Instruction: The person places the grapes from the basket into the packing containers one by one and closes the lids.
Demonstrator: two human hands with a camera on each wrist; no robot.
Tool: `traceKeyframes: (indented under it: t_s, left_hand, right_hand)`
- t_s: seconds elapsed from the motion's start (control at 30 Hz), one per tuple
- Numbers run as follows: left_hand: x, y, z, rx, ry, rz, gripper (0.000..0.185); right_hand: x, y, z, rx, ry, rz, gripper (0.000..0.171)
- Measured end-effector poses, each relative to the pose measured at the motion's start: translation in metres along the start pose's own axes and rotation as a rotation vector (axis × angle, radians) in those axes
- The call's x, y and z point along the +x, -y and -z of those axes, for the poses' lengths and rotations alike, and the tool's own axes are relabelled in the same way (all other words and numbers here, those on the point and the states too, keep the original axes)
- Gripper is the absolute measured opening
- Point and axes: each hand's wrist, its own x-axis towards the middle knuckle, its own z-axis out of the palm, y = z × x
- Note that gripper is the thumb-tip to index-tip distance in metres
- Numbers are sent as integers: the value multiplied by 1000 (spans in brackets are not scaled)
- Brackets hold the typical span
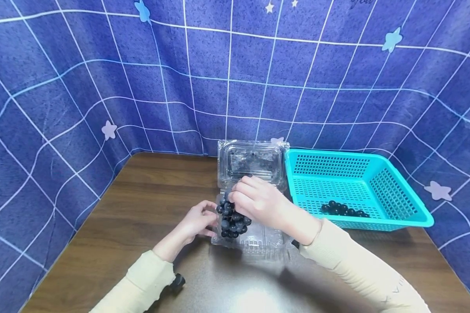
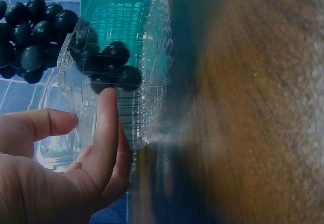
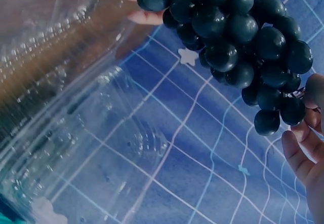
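Observation:
A bunch of dark grapes [image 1: 233, 221] hangs from my right hand [image 1: 260, 202], which pinches it by the stem at the top. It is over the left part of a clear plastic clamshell container [image 1: 258, 237], whose lid [image 1: 254, 163] stands open at the back. With thumb and fingers on either side of its left wall, my left hand [image 1: 197, 221] holds the container. In the left wrist view, the lower grapes [image 2: 116, 54] show through the clear wall. The right wrist view has the bunch [image 3: 223, 54] close up, the right fingers [image 3: 298, 155] at its stem end.
To the right, a turquoise plastic basket [image 1: 399, 174] stands beside the container, with more dark grapes [image 1: 342, 209] on its bottom. All of this is on a brown wooden table [image 1: 141, 204]. Behind hangs a blue curtain [image 1: 203, 87] with a grid and stars.

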Motion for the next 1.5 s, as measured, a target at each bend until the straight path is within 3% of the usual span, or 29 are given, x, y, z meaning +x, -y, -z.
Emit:
traceKeyframes:
  t_s: [0.57,0.73,0.93,1.5]
  left_hand:
    - [-2,0,0,-11,7,-3,39]
    - [0,1,0,-21,7,3,38]
    - [0,1,0,-24,14,6,40]
    - [-2,-1,-1,-5,12,11,44]
  right_hand:
    - [-19,3,-19,-11,95,-53,10]
    - [-29,2,-21,-11,162,-89,8]
    - [-43,-2,-21,-15,239,-152,9]
    - [-83,-14,-7,-91,288,-252,9]
